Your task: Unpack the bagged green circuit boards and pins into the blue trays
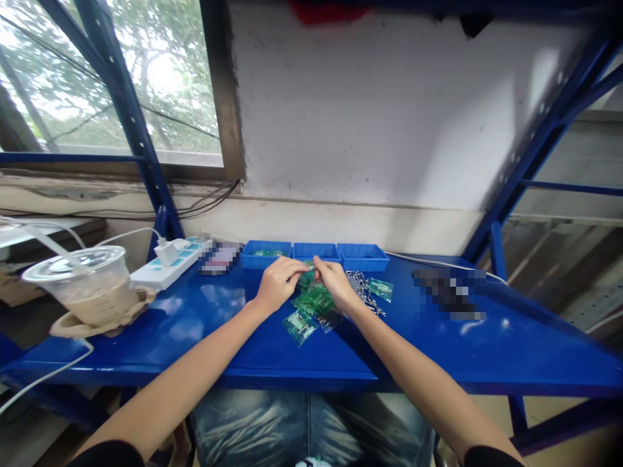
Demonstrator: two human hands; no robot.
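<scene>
My left hand (pixel 278 283) and my right hand (pixel 335 281) meet over the middle of the blue table, fingers pinched on a small green plastic bag (pixel 309 264). Below them lies a pile of green plastic bags (pixel 313 300), partly hidden by my hands. One clear-green bag (pixel 298 326) sits at the pile's near edge, with small pieces inside that I cannot make out. Beside my right hand, loose metal screws (pixel 366 290) are heaped, partly covered by the hand. Another small bag (pixel 381 289) rests to the right of the screws.
Three blue bins (pixel 363 257) stand in a row at the back; the left one holds green bags. A lidded drink cup (pixel 92 285) in a cardboard holder and a white power strip (pixel 168 263) are on the left. A blurred dark object (pixel 448 292) lies right.
</scene>
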